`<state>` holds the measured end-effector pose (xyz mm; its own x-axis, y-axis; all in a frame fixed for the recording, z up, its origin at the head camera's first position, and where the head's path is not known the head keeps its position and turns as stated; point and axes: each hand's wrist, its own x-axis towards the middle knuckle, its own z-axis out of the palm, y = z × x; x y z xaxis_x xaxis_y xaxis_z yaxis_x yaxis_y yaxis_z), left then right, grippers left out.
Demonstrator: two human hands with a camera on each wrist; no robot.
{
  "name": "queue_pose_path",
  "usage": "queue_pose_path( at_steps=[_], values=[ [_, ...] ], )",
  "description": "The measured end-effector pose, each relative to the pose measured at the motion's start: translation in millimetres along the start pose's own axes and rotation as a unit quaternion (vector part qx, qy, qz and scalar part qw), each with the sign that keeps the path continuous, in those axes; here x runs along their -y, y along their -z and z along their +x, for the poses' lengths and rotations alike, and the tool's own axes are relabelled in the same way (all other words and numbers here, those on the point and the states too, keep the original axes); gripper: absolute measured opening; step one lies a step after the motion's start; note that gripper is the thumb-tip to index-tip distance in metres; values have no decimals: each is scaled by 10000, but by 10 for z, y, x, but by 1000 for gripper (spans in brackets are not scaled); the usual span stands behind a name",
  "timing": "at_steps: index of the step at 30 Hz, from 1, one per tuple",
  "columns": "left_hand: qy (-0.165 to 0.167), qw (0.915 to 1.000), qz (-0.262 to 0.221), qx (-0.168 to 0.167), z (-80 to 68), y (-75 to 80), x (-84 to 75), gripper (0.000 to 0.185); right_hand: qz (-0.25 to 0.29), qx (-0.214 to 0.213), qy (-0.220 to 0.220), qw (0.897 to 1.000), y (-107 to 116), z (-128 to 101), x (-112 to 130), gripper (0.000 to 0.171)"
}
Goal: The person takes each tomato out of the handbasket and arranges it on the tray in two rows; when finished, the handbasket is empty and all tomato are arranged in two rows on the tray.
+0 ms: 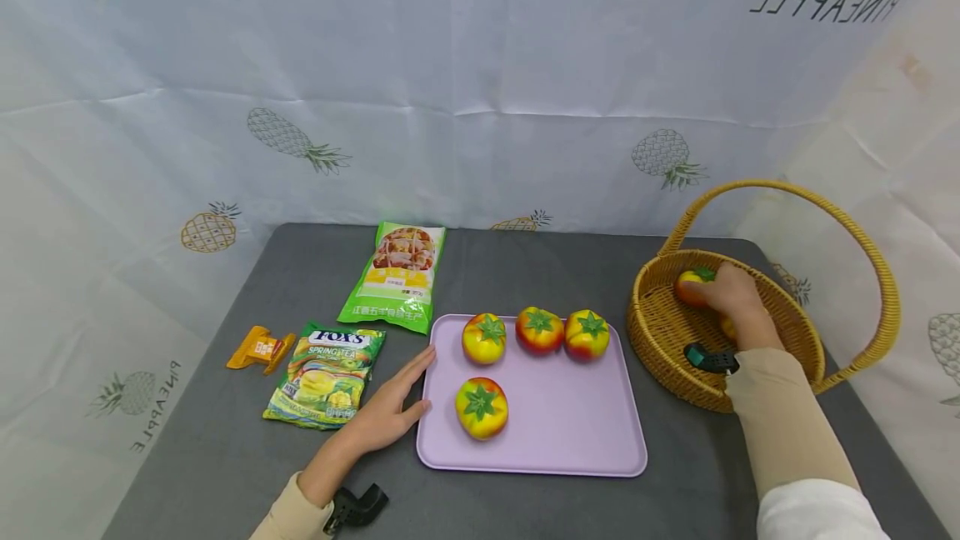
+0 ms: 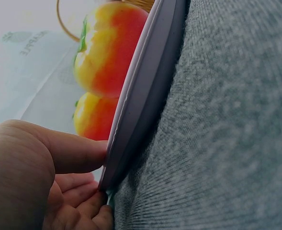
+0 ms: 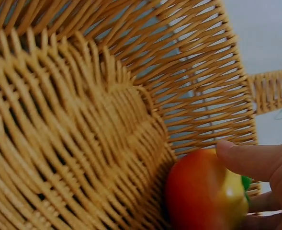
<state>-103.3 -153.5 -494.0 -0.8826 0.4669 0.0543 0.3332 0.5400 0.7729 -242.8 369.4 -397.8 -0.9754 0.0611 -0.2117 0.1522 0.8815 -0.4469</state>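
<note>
In the head view, my right hand point(image 1: 737, 297) reaches into a yellow wicker basket point(image 1: 651, 340) and grips a red-and-yellow persimmon point(image 1: 688, 290) with a green leafy top. The right wrist view shows the thumb on this persimmon point(image 3: 198, 191) beside the woven wall; some fingers are partly hidden behind it. Another yellow-orange piece point(image 1: 727, 327) peeks out below the hand. My left hand point(image 1: 381, 413) touches the left edge of a lilac tray point(image 1: 566, 432), its fingers stretched out. On the tray sit several persimmons point(image 1: 482, 408), three at the back and one nearer.
Left of the tray lie a green Fox's candy bag point(image 1: 324, 377) and small orange wrapped packets point(image 1: 258, 348). Behind them is a green-and-white food pouch point(image 1: 397, 273). The basket's tall handle point(image 1: 862, 232) arches over its right side. A pineapple-print cloth point(image 1: 480, 48) hangs behind the grey table point(image 1: 585, 265).
</note>
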Motion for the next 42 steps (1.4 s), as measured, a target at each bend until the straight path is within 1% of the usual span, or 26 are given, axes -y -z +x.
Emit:
queue_pose_path(
  at_steps=[6, 10, 13, 17, 20, 23, 29, 34, 39, 42],
  values=[
    [-25, 10000, -20, -30, -2, 1, -4, 66, -265, -265, 64, 9993, -51, 42, -32, 69],
    [-7, 10000, -41, -32, -7, 5, -13, 67, -290, -402, 184, 9986, -68, 61, -46, 69],
    [-12, 10000, -50, -36, -9, 6, -17, 67, -213, -444, 313, 9983, -48, 51, -26, 70],
    [-48, 10000, -27, -44, -7, 3, -13, 67, -42, -390, 331, 9987, 28, -13, 52, 83],
    [-45, 10000, -38, -36, -3, 6, -13, 67, 127, -403, 304, 9986, 82, -82, 129, 87],
    [-30, 10000, -61, -33, 1, 7, -13, 67, 223, -536, 367, 9976, 113, -142, 209, 87],
    [-25, 10000, -63, -17, 2, 4, -8, 67, 245, -761, 582, 9951, 126, -284, 372, 89],
    [-42, 10000, -45, -34, -3, 5, -1, 67, 343, -914, 949, 9907, 80, -461, 515, 85],
    [-66, 10000, -27, -48, -3, 4, 2, 67, 461, -1245, 1538, 9791, -28, -623, 635, 75],
    [-57, 10000, -52, -37, -3, 6, -4, 67, 610, -1385, 1748, 9729, -125, -727, 708, 73]
  ],
)
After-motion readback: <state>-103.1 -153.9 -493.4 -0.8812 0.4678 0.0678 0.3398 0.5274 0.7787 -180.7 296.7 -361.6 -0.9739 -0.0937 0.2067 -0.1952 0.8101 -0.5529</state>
